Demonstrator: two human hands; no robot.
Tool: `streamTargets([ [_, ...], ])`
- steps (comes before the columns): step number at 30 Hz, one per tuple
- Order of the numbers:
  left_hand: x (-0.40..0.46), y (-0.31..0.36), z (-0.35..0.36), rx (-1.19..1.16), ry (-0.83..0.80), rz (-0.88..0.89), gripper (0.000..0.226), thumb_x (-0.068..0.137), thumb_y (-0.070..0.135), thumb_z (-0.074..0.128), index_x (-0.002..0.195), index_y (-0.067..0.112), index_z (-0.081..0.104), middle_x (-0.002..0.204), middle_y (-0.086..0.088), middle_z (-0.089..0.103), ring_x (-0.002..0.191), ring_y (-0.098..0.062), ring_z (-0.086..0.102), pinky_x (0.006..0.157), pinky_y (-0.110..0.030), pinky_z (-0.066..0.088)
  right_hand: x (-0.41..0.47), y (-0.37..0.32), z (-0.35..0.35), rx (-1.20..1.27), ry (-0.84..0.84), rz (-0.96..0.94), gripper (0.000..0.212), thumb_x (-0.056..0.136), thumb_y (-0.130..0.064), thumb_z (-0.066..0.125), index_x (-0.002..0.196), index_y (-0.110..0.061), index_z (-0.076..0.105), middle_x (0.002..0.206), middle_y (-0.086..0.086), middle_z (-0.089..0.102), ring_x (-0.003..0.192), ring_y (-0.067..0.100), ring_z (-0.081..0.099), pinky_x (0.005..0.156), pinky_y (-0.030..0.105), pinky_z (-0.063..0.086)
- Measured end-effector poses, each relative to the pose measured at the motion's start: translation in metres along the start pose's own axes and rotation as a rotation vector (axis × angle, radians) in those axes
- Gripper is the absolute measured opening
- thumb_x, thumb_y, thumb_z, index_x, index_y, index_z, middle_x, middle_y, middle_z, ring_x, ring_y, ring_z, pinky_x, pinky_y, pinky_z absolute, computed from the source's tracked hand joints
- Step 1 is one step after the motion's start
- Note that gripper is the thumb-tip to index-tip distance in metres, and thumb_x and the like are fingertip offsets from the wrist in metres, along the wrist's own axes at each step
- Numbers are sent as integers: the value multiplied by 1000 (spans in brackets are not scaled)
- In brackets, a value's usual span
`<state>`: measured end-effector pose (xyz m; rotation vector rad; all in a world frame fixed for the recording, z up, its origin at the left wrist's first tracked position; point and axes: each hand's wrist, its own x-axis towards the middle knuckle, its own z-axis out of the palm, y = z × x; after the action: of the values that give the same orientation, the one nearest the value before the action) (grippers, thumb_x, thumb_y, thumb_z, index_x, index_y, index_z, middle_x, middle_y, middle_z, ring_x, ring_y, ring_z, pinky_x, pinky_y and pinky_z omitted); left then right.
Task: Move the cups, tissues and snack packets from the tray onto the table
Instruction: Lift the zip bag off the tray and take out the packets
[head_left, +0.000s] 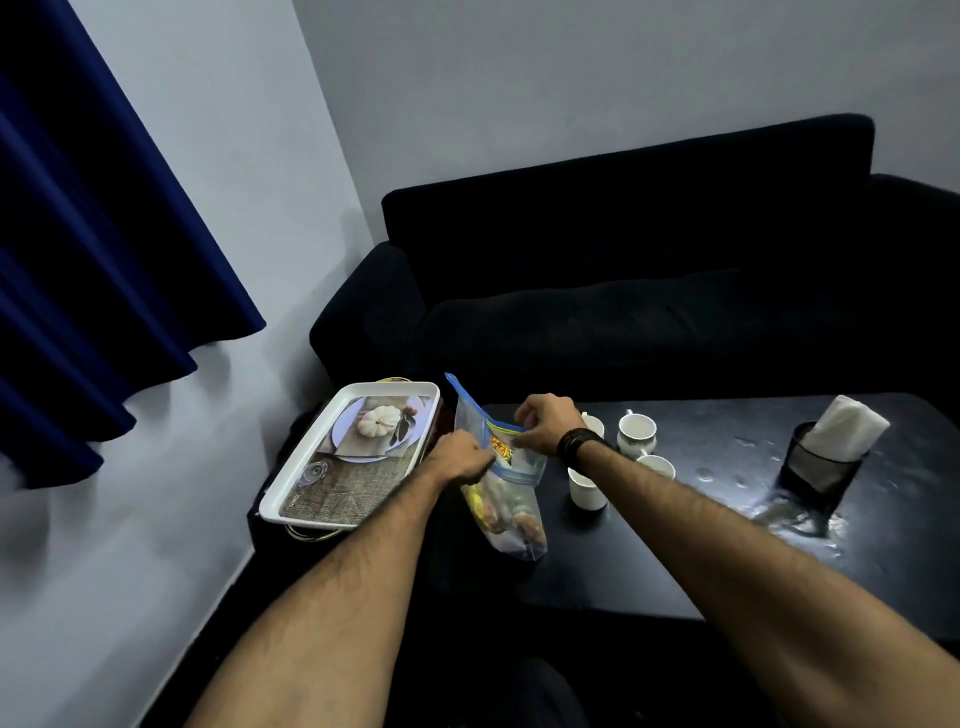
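A clear zip bag (506, 512) with a blue top, holding snack packets, stands on the black table (649, 571) at its left end. My left hand (462, 457) pinches the bag's left upper edge and my right hand (545, 423) grips its top on the right. The white tray (311, 480) with a printed pumpkin picture lies left of the table with nothing on it. Several white cups (636, 431) stand on the table just right of the bag, one partly behind my right wrist. Tissues (849, 423) stick out of a black mesh holder (821, 470) at the table's right.
A dark sofa (649, 270) runs behind the table. A blue curtain (78, 234) hangs at the left against the pale wall. The tray rests on a low dark stand beside the sofa arm. The table top shines with wet-looking marks near the holder.
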<state>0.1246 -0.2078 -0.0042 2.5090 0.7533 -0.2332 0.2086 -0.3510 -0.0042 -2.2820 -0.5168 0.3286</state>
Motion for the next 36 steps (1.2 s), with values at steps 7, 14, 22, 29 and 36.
streamTargets([
  [7,7,-9,3,133,278,-23,56,86,63,45,101,13,64,103,-11,65,97,-33,64,76,-37,48,3,-10,9,-53,9,-204,11,79,-26,76,83,-16,76,83,2,74,83,18,70,74,35,59],
  [14,8,-18,-4,191,460,-38,33,87,31,45,100,13,68,104,-13,69,92,-31,64,76,-35,41,2,17,-12,-166,289,102,26,78,-15,60,100,-9,71,109,20,67,102,40,65,83,40,55],
  [22,2,-18,4,164,409,71,30,86,40,49,72,16,61,78,-6,64,74,-26,61,65,-31,40,6,4,1,-54,148,32,23,77,-40,69,93,-24,66,100,3,69,94,26,66,79,34,54],
  [29,13,-1,-7,194,467,-64,43,90,48,50,110,12,64,117,-12,63,106,-32,61,89,-41,42,12,-14,12,-220,206,-119,16,82,-30,58,82,-18,69,90,9,70,87,34,67,70,35,51],
  [36,7,-19,-22,200,621,-148,29,84,24,52,104,11,68,106,-11,70,102,-30,64,83,-35,39,22,10,-22,-276,364,145,28,75,-23,58,97,-9,68,105,17,67,98,39,66,78,38,51],
])
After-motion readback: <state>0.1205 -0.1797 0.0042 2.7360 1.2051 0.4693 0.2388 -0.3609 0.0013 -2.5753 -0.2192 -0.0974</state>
